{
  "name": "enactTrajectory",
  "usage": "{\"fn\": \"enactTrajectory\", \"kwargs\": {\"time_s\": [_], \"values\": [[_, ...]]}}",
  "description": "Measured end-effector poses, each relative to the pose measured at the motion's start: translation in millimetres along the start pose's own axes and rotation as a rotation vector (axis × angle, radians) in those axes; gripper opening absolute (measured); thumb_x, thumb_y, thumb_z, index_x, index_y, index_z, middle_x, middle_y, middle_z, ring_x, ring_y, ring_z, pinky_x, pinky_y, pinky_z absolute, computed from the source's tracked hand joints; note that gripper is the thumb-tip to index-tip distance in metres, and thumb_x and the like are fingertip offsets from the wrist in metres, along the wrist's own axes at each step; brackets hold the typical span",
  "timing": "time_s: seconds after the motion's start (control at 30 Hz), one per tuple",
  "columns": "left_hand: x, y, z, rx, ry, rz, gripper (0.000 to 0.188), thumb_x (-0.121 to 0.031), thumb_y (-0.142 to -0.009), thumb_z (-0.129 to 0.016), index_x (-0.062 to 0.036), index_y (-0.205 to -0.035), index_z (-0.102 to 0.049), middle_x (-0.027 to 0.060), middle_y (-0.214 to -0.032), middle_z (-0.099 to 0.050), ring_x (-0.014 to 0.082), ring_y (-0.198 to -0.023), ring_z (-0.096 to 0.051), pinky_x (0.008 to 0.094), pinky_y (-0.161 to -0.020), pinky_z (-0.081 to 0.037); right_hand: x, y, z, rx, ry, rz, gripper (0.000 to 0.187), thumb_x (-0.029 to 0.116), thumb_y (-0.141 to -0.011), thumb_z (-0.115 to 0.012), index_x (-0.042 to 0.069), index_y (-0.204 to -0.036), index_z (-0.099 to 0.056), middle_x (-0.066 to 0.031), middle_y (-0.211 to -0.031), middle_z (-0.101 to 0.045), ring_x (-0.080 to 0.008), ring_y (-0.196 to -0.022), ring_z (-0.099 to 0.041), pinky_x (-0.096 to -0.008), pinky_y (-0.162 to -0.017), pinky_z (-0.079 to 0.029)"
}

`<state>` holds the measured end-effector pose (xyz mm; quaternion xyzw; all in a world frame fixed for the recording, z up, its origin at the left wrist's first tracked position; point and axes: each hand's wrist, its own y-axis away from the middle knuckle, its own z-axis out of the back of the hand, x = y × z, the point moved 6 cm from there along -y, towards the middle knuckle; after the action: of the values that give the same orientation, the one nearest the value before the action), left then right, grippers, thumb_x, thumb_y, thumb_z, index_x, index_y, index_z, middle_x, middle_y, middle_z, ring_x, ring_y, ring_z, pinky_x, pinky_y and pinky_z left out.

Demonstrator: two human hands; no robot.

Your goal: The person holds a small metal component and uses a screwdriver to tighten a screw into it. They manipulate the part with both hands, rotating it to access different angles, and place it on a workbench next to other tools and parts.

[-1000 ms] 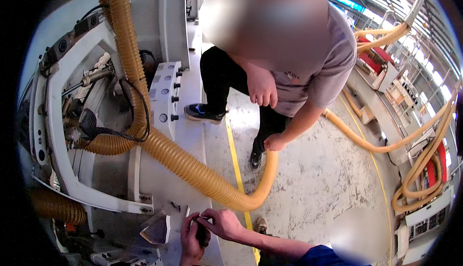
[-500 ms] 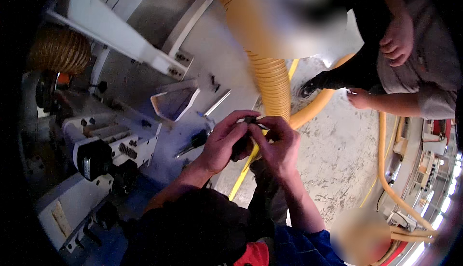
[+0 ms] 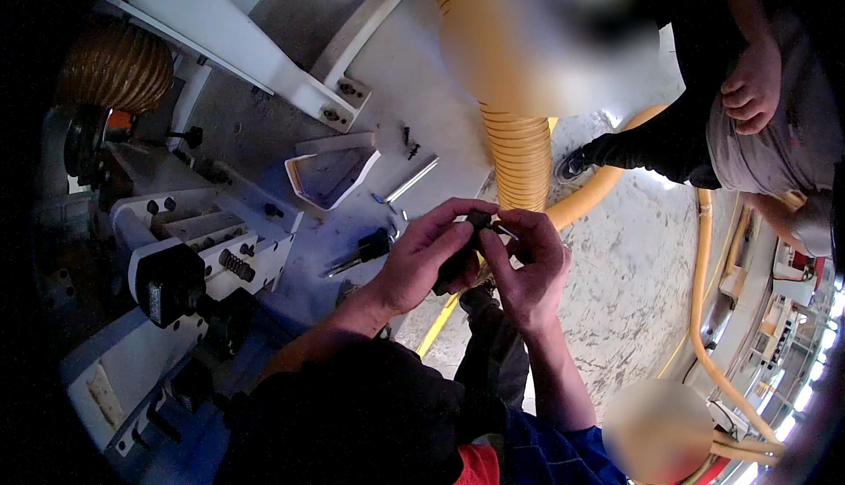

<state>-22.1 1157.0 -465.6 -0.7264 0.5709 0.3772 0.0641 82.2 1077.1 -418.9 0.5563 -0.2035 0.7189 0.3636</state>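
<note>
A small dark blocky part (image 3: 455, 271) rests in the curled fingers of my left hand (image 3: 414, 265), its upper end under my thumb and forefinger. My right hand (image 3: 531, 278) meets it from the right, thumb and forefinger pinched at its upper end. A short thin metal piece (image 3: 507, 232) shows between the right fingers; most of it is hidden. Left of my hands, a dark folding hex key set (image 3: 374, 245) lies on the grey machine surface. Beyond it are a silver rod-like tool (image 3: 412, 180) with a blue end and a white angular tray (image 3: 333, 172).
Small dark screws (image 3: 410, 143) lie near the tray. At left stand a black knob (image 3: 167, 284) and a bolted bracket with a spring (image 3: 236, 265). A ribbed yellow hose (image 3: 515, 159) runs ahead. A co-worker's hand (image 3: 753, 89) is at right, apart from mine.
The view has shifted, so the surroundings and my hands sit slightly further right. Both hands keep their hold on the dark part. The co-worker's lower arm has drawn back to the right.
</note>
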Motion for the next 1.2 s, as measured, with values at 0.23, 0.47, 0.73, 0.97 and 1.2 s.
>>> {"fn": "enactTrajectory", "kwargs": {"time_s": [0.23, 0.47, 0.73, 0.97, 1.2], "values": [[-3.2, -0.2, 1.4, -0.014, -0.057, 0.016, 0.040, -0.026, -0.105, -0.045, -0.0026, -0.138, -0.047, 0.0045, -0.071, -0.059, 0.0096, -0.053, -0.052, 0.0241, -0.046, -0.039, 5.4, -2.5, -3.2, 0.080, 0.220, 0.188, 0.016, 0.002, -0.081, -0.077, 0.002, -0.095, -0.071, -0.0105, -0.089, -0.073, -0.0163, -0.072, -0.069, -0.0278, -0.062, -0.054], [-3.9, -0.4, 2.3, 0.006, -0.076, 0.014, 0.041, -0.021, -0.104, -0.047, -0.0016, -0.140, -0.046, 0.0039, -0.077, -0.060, 0.0097, -0.056, -0.054, 0.0236, -0.048, -0.043, 6.4, -5.3, -1.0, 0.053, 0.168, 0.145, 0.018, 0.004, -0.080, -0.079, 0.001, -0.097, -0.072, -0.0095, -0.088, -0.073, -0.0146, -0.068, -0.066, -0.0273, -0.060, -0.053], [-7.1, 1.5, 4.7, 0.053, -0.166, -0.024, 0.040, -0.013, -0.104, -0.048, -0.0002, -0.142, -0.044, 0.0068, -0.096, -0.063, 0.0095, -0.066, -0.061, 0.0223, -0.053, -0.049, 5.3, -3.0, -0.4, 0.065, 0.247, 0.147, 0.017, 0.002, -0.080, -0.078, 0.001, -0.096, -0.073, -0.0097, -0.085, -0.073, -0.0157, -0.069, -0.068, -0.0279, -0.061, -0.054], [-7.2, 1.8, 7.8, -0.005, -0.509, -0.112, 0.037, -0.016, -0.104, -0.049, 0.0017, -0.136, -0.048, 0.0069, -0.092, -0.066, 0.0111, -0.068, -0.064, 0.0243, -0.056, -0.053, 14.7, -3.9, -2.5, 0.156, 0.288, 0.341, 0.016, 0.000, -0.081, -0.074, 0.002, -0.097, -0.072, -0.0118, -0.085, -0.072, -0.0193, -0.071, -0.070, -0.0313, -0.065, -0.056], [-14.1, 2.2, 5.4, -0.038, -0.648, -0.171, 0.028, -0.014, -0.103, -0.050, 0.0020, -0.126, -0.054, 0.0073, -0.089, -0.068, 0.0108, -0.066, -0.066, 0.0237, -0.051, -0.052, 4.6, -0.1, 1.1, 0.078, 0.262, 0.168, 0.017, 0.005, -0.081, -0.078, 0.003, -0.097, -0.072, -0.0080, -0.078, -0.071, -0.0138, -0.068, -0.066, -0.0287, -0.062, -0.053]]}}
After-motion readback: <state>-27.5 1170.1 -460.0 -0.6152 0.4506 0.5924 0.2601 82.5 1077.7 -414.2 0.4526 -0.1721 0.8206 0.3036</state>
